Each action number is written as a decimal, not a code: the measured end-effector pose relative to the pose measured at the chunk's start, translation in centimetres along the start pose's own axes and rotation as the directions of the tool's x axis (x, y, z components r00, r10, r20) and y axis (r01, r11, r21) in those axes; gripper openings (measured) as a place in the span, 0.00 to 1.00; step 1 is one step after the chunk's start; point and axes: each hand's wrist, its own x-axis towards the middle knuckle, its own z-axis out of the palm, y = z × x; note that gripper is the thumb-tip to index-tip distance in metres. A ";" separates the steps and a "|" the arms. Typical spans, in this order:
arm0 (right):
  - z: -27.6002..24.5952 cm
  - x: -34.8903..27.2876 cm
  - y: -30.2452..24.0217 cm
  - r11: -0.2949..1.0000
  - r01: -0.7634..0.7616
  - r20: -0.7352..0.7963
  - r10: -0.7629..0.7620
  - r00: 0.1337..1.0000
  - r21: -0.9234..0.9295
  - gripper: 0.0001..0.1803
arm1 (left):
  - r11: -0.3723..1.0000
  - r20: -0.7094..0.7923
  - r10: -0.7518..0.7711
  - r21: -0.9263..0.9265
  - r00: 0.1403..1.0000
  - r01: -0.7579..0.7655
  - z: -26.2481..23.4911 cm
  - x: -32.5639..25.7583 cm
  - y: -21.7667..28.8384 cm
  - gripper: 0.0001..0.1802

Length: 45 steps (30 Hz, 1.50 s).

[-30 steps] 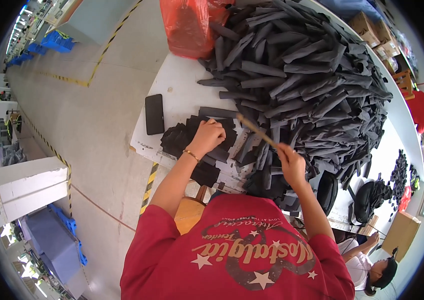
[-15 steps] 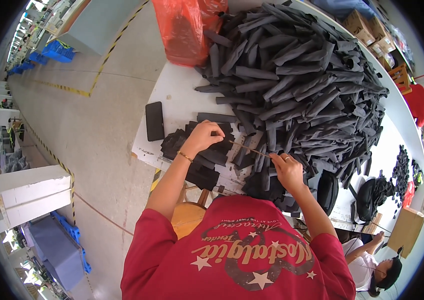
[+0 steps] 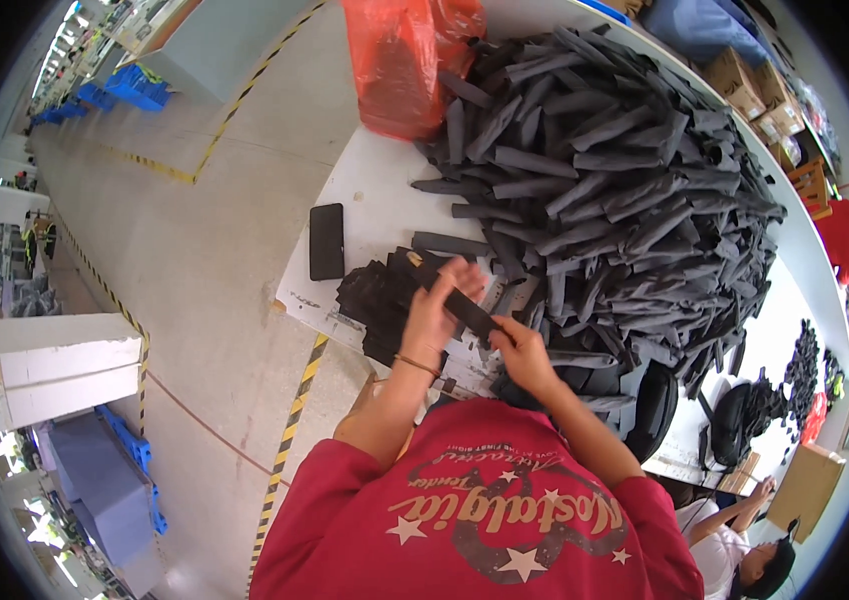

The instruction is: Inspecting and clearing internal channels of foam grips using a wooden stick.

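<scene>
A narrow dark fabric strip [image 3: 473, 312] slants between my hands above the near left part of the table. My right hand [image 3: 525, 355] is closed, pinching its lower end. My left hand [image 3: 431, 315] lies against the strip's middle, fingers stretched out and slightly blurred; the strip crosses in front of them. A small tan spot shows near the strip's upper end. Beneath and left of my left hand lies a heap of flat black fabric pieces [image 3: 367, 300]. Just beyond it is one grey rolled fabric piece [image 3: 450, 244].
A large pile of dark grey rolled fabric pieces [image 3: 625, 190] covers the table's far side. Beside it stands a red plastic bag [image 3: 395, 80]. A black phone [image 3: 327, 242] lies near the left table edge [image 3: 295, 285]. Black pouches [image 3: 653, 410] sit at right; a co-worker [image 3: 735, 545] is beyond.
A thin brown rod stretched from my right hand before; now a dark strip is there instead. My hands have come closer together, and my left fingers have opened from a pinch.
</scene>
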 end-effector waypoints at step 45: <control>-5.6 -7.4 -7.3 0.959 -0.075 -0.181 0.025 0.983 -0.272 0.12 | 0.996 -0.318 0.008 -0.085 0.948 -0.037 2.3 2.6 0.5 0.31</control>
